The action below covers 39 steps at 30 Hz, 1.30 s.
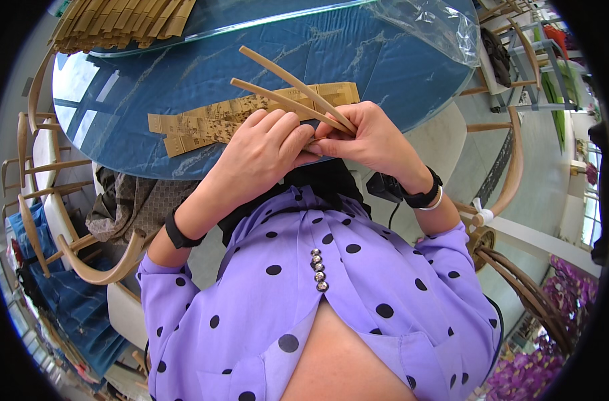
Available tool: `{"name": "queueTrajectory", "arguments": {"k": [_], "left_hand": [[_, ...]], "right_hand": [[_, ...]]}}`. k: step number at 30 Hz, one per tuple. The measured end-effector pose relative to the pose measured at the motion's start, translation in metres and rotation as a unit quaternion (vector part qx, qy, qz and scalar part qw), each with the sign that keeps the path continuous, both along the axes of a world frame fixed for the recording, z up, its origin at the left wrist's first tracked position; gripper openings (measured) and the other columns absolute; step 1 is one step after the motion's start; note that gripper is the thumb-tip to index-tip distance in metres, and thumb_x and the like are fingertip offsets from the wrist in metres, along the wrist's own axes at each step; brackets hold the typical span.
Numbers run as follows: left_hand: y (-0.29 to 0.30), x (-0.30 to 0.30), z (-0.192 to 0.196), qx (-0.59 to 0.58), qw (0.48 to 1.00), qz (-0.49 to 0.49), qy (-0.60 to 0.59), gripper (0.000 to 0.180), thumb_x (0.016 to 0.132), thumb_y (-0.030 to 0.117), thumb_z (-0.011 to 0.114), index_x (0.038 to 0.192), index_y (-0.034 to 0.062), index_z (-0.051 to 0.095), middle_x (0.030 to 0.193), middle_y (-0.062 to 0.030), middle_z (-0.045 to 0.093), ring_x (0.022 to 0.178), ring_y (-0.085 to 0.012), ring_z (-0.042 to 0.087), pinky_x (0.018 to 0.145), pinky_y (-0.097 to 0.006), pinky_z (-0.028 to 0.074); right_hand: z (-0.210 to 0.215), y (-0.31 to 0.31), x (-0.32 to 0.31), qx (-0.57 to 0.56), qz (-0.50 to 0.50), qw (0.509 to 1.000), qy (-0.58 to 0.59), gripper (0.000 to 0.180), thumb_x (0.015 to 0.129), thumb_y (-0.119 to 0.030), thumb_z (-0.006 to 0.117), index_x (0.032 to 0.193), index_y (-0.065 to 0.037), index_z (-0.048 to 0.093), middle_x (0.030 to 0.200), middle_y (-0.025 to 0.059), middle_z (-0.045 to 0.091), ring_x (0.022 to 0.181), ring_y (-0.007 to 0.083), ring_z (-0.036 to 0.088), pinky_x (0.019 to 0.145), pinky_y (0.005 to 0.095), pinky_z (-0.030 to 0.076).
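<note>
A pair of pale wooden chopsticks [277,69] slants up and left from my right hand [371,137], whose fingers are closed around their lower ends. The far ends spread apart over the table. Close beside it, my left hand [267,144] has its fingers curled, and its thumb and fingertips meet those of the right hand. Whatever the left fingers pinch is mostly hidden. Beyond both hands, flat brown printed paper sleeves [184,134] overlap on the blue marbled tabletop [157,80]; the hands and chopsticks partly cover them.
A pile of brown paper sleeves [127,23] sits at the far left, by a raised glass edge [251,25]. Crumpled clear plastic [438,30] lies far right. Wooden chairs [110,264] stand around the table, one with a patterned brown bag or cloth [140,207].
</note>
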State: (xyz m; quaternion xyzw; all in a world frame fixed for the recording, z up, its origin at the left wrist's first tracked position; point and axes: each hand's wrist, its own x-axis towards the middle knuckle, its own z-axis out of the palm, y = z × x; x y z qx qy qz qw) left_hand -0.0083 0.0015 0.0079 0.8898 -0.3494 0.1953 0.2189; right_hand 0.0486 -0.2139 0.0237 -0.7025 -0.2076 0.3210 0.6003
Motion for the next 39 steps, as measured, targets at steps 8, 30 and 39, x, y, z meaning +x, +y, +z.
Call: {"name": "queueTrajectory", "arguments": {"k": [8, 30, 39], "left_hand": [[0.000, 0.001, -0.004, -0.024, 0.998, -0.019, 0.051, 0.037, 0.082, 0.024, 0.079, 0.102, 0.0044, 0.055, 0.093, -0.0098, 0.055, 0.088, -0.0293, 0.059, 0.082, -0.041, 0.049], [0.025, 0.014, 0.003, -0.092, 0.993, 0.034, 0.065, 0.035, 0.087, 0.024, 0.078, 0.097, 0.0014, 0.052, 0.097, -0.0142, 0.057, 0.091, -0.0355, 0.058, 0.084, -0.043, 0.049], [0.028, 0.013, 0.008, -0.097, 0.991, 0.032, 0.092, 0.038, 0.087, 0.026, 0.078, 0.100, 0.0014, 0.052, 0.098, -0.0143, 0.057, 0.090, -0.0361, 0.058, 0.083, -0.043, 0.049]], "right_hand": [[-0.001, -0.001, 0.000, -0.019, -0.009, 1.000, -0.014, 0.012, 0.086, -0.008, 0.079, 0.087, 0.002, 0.072, 0.070, -0.0041, 0.062, 0.063, 0.0016, 0.048, 0.056, 0.0216, 0.038], [0.023, -0.060, 0.009, -0.182, -0.094, 0.684, -0.700, 0.035, 0.076, -0.036, 0.083, 0.091, -0.007, 0.071, 0.073, 0.0021, 0.059, 0.060, 0.0178, 0.057, 0.050, 0.0291, 0.044], [0.032, -0.064, 0.008, -0.179, -0.102, 0.646, -0.735, 0.038, 0.071, -0.033, 0.087, 0.095, -0.007, 0.072, 0.074, 0.0007, 0.059, 0.060, 0.0159, 0.057, 0.050, 0.0273, 0.044]]}}
